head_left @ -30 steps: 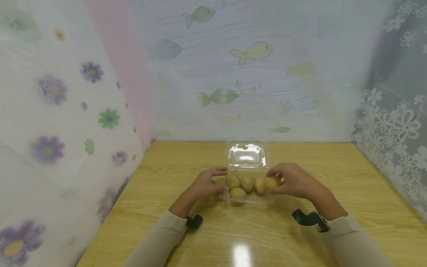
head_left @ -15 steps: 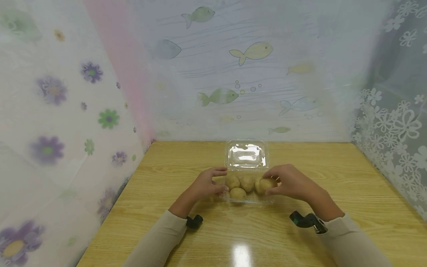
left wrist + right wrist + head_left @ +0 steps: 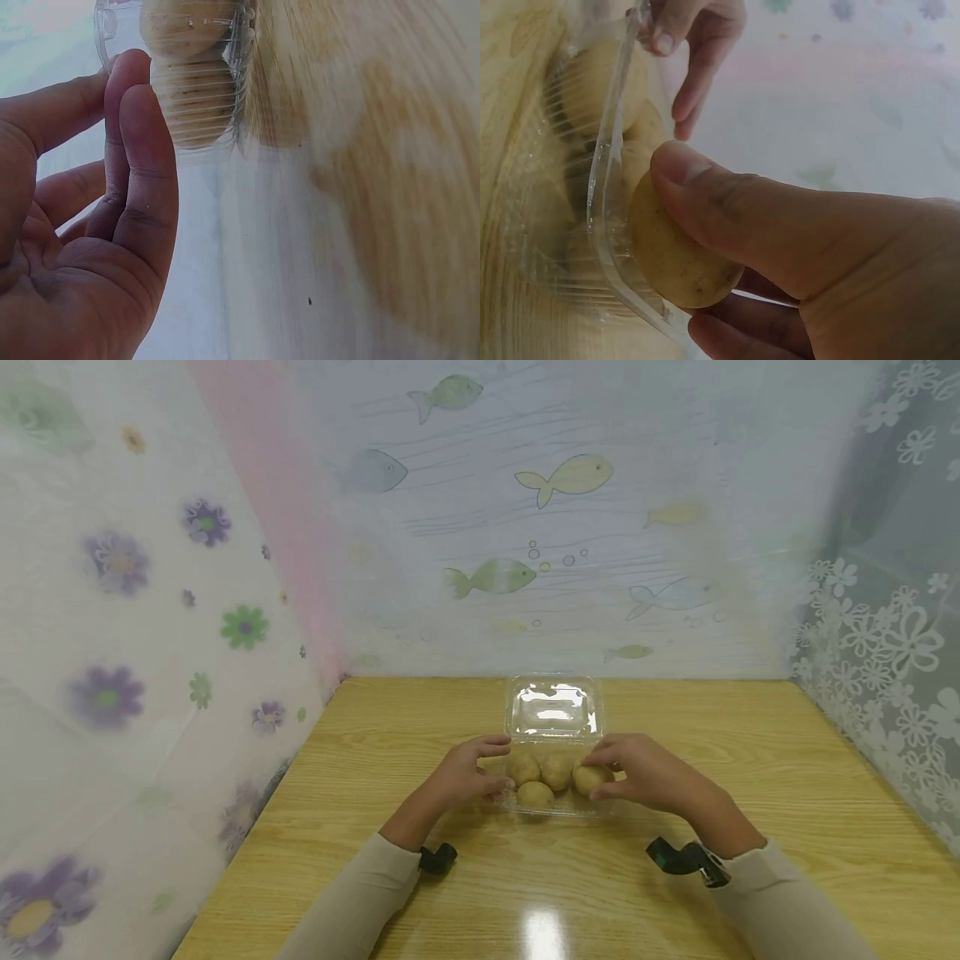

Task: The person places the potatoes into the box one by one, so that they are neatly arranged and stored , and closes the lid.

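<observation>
My right hand (image 3: 648, 772) holds a potato (image 3: 682, 259) between thumb and fingers, over the right end of a clear plastic clamshell container (image 3: 577, 812). Several pale yellow-brown potatoes (image 3: 555, 772) lie in its base, one of them (image 3: 536, 796) nearest the front. The hinged lid (image 3: 555, 708) is raised and leans back, away from me. At the container's left end, my left hand (image 3: 461, 774) grips the edge, thumb near the front corner and fingers near the back. In the left wrist view, its fingertips (image 3: 146, 112) touch the ribbed plastic wall.
The container stands on a light wood-grain table (image 3: 420, 718). A curtain with fish drawings (image 3: 495, 575) hangs along the back edge, and flowered sheets line both sides. Each wrist carries a black camera mount (image 3: 678, 857).
The right hand has moved left and slightly inward with its potato, from the container's right edge to over its right end. The left hand and the container have stayed put.
</observation>
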{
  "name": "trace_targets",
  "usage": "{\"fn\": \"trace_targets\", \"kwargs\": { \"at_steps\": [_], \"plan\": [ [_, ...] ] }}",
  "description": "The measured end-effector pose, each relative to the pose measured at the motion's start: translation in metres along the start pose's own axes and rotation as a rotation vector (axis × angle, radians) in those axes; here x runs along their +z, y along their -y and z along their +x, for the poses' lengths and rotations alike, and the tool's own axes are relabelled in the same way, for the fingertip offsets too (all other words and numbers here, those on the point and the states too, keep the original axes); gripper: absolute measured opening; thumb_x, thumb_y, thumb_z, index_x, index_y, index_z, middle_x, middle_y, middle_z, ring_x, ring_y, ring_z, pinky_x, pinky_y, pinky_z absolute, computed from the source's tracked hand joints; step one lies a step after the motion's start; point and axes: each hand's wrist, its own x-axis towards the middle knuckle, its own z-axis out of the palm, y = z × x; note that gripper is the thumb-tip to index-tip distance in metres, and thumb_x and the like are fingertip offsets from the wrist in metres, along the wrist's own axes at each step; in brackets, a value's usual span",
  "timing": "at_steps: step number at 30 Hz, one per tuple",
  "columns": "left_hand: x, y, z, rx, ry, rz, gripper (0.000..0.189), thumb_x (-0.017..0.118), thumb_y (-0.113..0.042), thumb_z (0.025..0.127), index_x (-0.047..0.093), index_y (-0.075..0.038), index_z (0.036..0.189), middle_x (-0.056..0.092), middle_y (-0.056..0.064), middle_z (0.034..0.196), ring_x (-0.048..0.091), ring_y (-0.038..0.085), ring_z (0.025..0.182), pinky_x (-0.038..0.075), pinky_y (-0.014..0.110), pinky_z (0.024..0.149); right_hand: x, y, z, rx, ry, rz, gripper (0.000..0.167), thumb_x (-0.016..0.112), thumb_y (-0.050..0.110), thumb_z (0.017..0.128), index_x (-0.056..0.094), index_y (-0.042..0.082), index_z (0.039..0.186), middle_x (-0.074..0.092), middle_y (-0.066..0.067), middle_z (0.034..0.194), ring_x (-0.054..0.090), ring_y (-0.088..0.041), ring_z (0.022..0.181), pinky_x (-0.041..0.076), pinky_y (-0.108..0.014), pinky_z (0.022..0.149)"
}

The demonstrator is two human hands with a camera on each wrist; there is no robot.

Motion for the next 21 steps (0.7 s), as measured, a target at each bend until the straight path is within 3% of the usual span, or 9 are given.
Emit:
{"fn": "trace_targets", "kwargs": {
  "at_steps": [14,21],
  "plan": [
    [0.0,0.001,0.001,0.007,0.002,0.009,0.064,0.081,-0.011,0.092,0.054,-0.007,0.15,0.044,0.004,0.161,0.076,0.02,0.072,0.064,0.034,0.068,0.009,0.003,0.003,0.049,0.006,0.057,0.039,0.086,0.032,0.086,0.076,0.012,0.118,0.076,0.004,0.112,0.072,-0.015,0.101,0.06,-0.037,0.086],
    [0.0,0.0,0.001,-0.009,0.001,-0.001,0.065,0.08,-0.01,0.092,0.054,-0.01,0.151,0.046,0.006,0.16,0.076,0.02,0.073,0.064,0.034,0.069,0.013,0.002,0.004,0.019,0.013,0.075,0.04,0.086,0.036,0.083,0.079,0.014,0.116,0.077,0.003,0.113,0.071,-0.011,0.098,0.059,-0.033,0.082]
  ]
}}
